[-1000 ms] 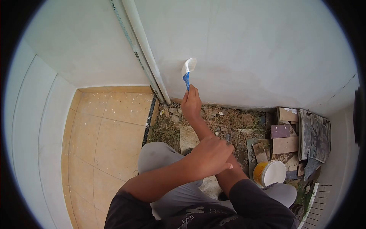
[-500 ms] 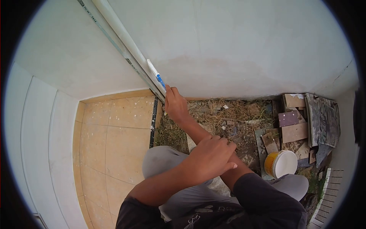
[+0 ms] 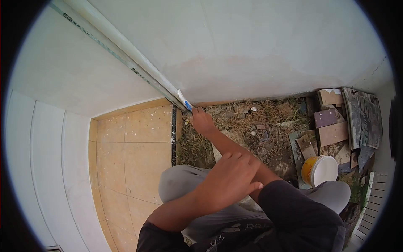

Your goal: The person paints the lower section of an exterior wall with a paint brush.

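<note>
My right hand [image 3: 203, 122] is closed round the handle of a paintbrush [image 3: 187, 103], which is blue with white on it. The brush's white end points up and lies against the lower part of a white pipe [image 3: 145, 63] running down the wall. Beside it runs a thinner grey pipe [image 3: 121, 60] with printed markings. Across my right forearm [image 3: 235, 149] lies my left hand [image 3: 233, 176], its fingers bent over the arm and the thumb along the near side. My arms are crossed over my bent knees.
A white bucket [image 3: 325, 171] with a yellow label stands by my right knee. Behind it are stacked tile pieces and boards [image 3: 333, 133]. Dry grass and rubble [image 3: 260, 130] cover the ground along the pale wall [image 3: 260, 46]. Paint-spotted beige tiles [image 3: 145, 159] lie to the left.
My right hand and the paintbrush have moved down along the pipe, nearer its lower end. My left hand stays on the right forearm. The view has shifted slightly.
</note>
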A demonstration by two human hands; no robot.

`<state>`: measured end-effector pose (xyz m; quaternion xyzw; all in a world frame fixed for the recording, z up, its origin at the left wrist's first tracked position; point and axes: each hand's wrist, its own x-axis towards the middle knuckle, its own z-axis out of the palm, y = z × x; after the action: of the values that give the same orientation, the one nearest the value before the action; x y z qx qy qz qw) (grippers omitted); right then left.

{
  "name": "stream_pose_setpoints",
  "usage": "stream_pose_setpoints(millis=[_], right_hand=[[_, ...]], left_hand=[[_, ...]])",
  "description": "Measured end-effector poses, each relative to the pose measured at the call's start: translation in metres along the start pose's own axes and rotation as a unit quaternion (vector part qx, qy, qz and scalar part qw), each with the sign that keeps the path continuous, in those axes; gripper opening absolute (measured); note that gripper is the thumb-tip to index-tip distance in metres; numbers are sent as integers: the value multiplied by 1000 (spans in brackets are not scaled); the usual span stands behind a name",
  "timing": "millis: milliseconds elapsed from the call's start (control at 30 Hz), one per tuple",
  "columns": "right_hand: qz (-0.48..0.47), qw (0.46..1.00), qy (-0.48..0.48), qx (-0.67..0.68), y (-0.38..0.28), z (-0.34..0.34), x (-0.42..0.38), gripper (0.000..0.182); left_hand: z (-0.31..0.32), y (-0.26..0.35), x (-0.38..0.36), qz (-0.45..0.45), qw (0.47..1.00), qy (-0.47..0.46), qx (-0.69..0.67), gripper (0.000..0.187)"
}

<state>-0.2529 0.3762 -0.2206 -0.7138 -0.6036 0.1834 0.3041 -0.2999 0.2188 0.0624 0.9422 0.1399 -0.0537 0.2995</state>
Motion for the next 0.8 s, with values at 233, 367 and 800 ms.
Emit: stream_pose_setpoints(millis=[233, 367, 800], right_hand=[[62, 996, -57, 4, 16, 7, 9, 30], [82, 996, -25, 17, 22, 7, 10, 29], [66, 991, 117, 4, 78, 11, 1, 32]], left_hand=[[2, 2, -4, -7, 1000, -19, 6, 49], [-1, 2, -7, -1, 1000, -10, -10, 50], [-11, -4, 2, -4, 1000, -21, -6, 50]])
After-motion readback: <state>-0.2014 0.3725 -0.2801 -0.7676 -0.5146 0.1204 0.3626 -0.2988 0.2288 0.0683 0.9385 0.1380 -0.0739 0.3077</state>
